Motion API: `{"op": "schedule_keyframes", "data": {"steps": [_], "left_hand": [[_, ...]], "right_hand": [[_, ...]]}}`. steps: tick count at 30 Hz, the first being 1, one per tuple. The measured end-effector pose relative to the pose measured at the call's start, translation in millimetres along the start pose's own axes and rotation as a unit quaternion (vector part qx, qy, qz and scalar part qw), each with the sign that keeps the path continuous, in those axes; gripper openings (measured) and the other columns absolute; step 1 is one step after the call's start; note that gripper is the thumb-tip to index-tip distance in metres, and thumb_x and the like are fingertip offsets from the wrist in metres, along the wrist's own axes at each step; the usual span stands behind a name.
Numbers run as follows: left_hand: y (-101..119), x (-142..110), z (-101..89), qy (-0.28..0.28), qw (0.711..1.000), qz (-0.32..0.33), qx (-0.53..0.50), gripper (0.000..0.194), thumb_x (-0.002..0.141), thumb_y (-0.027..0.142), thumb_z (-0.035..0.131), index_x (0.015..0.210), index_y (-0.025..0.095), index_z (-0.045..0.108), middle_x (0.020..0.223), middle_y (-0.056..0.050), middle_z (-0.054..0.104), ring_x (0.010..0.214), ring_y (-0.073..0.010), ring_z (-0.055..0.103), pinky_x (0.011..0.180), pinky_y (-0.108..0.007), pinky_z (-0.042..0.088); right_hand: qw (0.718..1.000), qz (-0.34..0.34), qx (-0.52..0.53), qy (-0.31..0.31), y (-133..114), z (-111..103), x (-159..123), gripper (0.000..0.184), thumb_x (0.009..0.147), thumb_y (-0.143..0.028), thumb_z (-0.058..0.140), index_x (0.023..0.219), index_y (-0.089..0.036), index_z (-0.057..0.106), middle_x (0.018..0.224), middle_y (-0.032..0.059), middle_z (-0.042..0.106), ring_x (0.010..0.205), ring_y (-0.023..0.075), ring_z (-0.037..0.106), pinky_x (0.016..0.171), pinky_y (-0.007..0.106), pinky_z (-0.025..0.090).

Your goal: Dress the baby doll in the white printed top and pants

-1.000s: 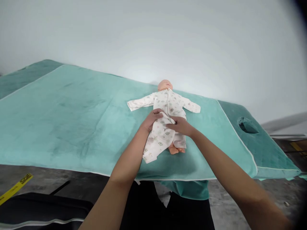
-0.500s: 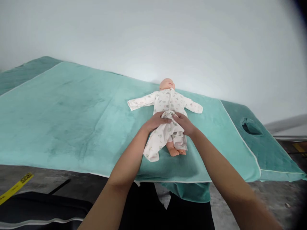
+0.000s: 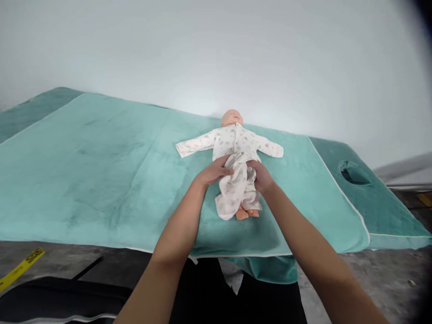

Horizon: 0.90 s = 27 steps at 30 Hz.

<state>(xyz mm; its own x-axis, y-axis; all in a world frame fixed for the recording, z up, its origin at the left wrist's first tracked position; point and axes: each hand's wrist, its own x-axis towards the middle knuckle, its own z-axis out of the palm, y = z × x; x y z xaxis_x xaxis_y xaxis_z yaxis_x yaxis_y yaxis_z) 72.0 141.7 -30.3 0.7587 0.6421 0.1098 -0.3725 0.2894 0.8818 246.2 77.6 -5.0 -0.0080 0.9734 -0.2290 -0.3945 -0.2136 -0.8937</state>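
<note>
Nearest, a black padded object (image 3: 60, 297) and a yellow strip (image 3: 20, 271) sit low on the left, before the bed (image 3: 378, 211) and its pale teal cover (image 3: 118, 166). On the cover lies a doll (image 3: 232, 118), feet nearest; the left hand (image 3: 216, 171) and right hand (image 3: 261, 175) both grip a bunched white printed garment (image 3: 234, 182) that blocks its middle, though folds partly hide the fingers. Beyond, a printed jacket (image 3: 232, 140) encloses the doll's torso, its head near the wall (image 3: 216, 54).
</note>
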Motion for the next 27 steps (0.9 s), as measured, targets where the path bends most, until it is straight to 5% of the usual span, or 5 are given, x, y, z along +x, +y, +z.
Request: {"op": "schedule_keyframes", "data": {"steps": [8, 13, 17, 21, 27], "left_hand": [[-15, 8, 0.9, 0.096, 0.994, 0.051, -0.02, 0.049, 0.065, 0.025, 0.086, 0.111, 0.019, 0.07, 0.1, -0.004, 0.074, 0.087, -0.0203, 0.069, 0.08, -0.029, 0.052], [-19, 13, 2.4, 0.129, 0.981, 0.1, -0.108, 0.036, 0.076, 0.038, 0.082, 0.103, 0.018, 0.068, 0.094, -0.004, 0.073, 0.086, -0.0179, 0.07, 0.081, -0.027, 0.054], [-17, 15, 2.6, 0.137, 0.983, 0.092, -0.08, 0.037, 0.082, 0.049, 0.075, 0.092, 0.015, 0.066, 0.085, -0.004, 0.071, 0.074, -0.0147, 0.066, 0.07, -0.025, 0.052], [-10, 11, 0.9, 0.14, 0.99, 0.024, -0.002, 0.046, 0.075, 0.057, 0.077, 0.085, 0.013, 0.066, 0.072, -0.002, 0.067, 0.061, -0.0118, 0.057, 0.057, -0.023, 0.044], [0, 3, -5.7, 0.032, 0.981, -0.057, 0.184, 0.044, 0.057, 0.038, 0.091, 0.088, 0.012, 0.073, 0.083, -0.001, 0.071, 0.075, -0.0155, 0.062, 0.067, -0.024, 0.046]], "right_hand": [[0.998, -0.033, -0.011, -0.049, 6, -11, 2, 0.036, 0.068, -0.034, 0.069, 0.102, -0.022, 0.066, 0.084, 0.0014, 0.073, 0.075, 0.0215, 0.069, 0.067, 0.033, 0.056], [0.987, 0.029, -0.092, -0.126, 0, -18, 3, 0.039, 0.073, -0.047, 0.077, 0.099, -0.02, 0.071, 0.084, 0.0042, 0.074, 0.076, 0.0224, 0.07, 0.068, 0.034, 0.056], [0.958, 0.096, -0.161, -0.216, -6, -15, 3, 0.043, 0.062, -0.035, 0.09, 0.096, -0.016, 0.071, 0.088, 0.0048, 0.075, 0.075, 0.0196, 0.07, 0.067, 0.029, 0.056], [0.979, 0.084, -0.126, -0.14, -2, -11, 5, 0.043, 0.062, -0.031, 0.09, 0.097, -0.015, 0.07, 0.081, 0.0031, 0.075, 0.069, 0.0165, 0.068, 0.063, 0.026, 0.055], [0.996, 0.037, -0.051, -0.055, 9, -10, 14, 0.039, 0.066, -0.037, 0.086, 0.095, -0.017, 0.07, 0.073, 0.0035, 0.073, 0.063, 0.0198, 0.069, 0.058, 0.03, 0.056]]}}
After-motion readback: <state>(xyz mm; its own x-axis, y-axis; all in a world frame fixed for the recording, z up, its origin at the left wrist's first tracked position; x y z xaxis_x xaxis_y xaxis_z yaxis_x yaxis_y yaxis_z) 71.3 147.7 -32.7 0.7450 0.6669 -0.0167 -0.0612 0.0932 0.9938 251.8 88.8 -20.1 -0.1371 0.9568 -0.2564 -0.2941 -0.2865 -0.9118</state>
